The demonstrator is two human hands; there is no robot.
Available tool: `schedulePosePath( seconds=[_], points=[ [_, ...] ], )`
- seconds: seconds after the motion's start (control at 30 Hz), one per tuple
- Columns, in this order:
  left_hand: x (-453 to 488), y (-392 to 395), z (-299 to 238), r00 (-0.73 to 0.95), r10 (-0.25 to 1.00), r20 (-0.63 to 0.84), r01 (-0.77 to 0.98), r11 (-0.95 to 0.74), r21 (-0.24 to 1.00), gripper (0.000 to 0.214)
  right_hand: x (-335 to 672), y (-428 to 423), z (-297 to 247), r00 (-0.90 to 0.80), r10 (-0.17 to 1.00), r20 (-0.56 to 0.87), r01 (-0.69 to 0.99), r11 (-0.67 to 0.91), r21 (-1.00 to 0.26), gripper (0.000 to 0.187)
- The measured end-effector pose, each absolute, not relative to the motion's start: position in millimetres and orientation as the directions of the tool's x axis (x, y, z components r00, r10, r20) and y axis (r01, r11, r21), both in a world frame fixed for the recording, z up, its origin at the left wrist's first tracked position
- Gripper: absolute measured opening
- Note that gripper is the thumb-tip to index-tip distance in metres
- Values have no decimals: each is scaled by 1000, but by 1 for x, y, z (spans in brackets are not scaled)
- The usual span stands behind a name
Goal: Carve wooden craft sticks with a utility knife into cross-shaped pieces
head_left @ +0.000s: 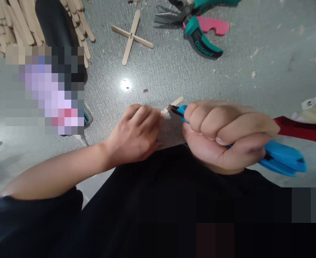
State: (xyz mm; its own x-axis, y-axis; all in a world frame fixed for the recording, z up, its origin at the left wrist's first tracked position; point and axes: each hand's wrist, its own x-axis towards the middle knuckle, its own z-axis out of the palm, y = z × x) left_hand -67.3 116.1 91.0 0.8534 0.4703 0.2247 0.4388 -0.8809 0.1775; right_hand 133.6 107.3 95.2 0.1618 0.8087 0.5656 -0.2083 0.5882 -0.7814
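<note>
My left hand lies at the table edge with its fingers curled, pressing a wooden craft stick down. One end of the stick shows beyond my fingers; the rest is hidden under them. My right hand is wrapped around a blue utility knife. The knife's dark tip touches or hovers just over the stick, close to my left fingertips; I cannot tell which. Farther back, two craft sticks form a cross on the table.
Green-and-black pliers lie at the back beside a pink piece. A pile of craft sticks and a black object are at the back left. Wood shavings dot the grey table. Something red lies at the right.
</note>
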Motion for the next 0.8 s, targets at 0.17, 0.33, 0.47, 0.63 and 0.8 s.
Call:
schedulePosePath(
  seconds=[0.17, 0.33, 0.47, 0.63, 0.8],
  points=[
    [-70, 118, 88, 852, 492, 180, 448, -863, 233, 61, 132, 104, 99, 206, 840, 501, -238, 540, -807, 69],
    [-69, 118, 89, 852, 486, 195, 444, -868, 221, 63, 139, 116, 91, 102, 777, 621, -262, 623, -737, 62],
    [-69, 118, 90, 851, 485, 200, 446, -870, 213, 59, 138, 118, 92, 92, 765, 637, -276, 634, -722, 62],
    [-69, 118, 90, 851, 484, 204, 452, -872, 187, 61, 134, 103, 103, 155, 879, 452, -241, 477, -845, 72],
    [-67, 119, 90, 844, 469, 259, 449, -883, 136, 62, 136, 107, 97, 161, 847, 506, -254, 531, -809, 67]
  ],
)
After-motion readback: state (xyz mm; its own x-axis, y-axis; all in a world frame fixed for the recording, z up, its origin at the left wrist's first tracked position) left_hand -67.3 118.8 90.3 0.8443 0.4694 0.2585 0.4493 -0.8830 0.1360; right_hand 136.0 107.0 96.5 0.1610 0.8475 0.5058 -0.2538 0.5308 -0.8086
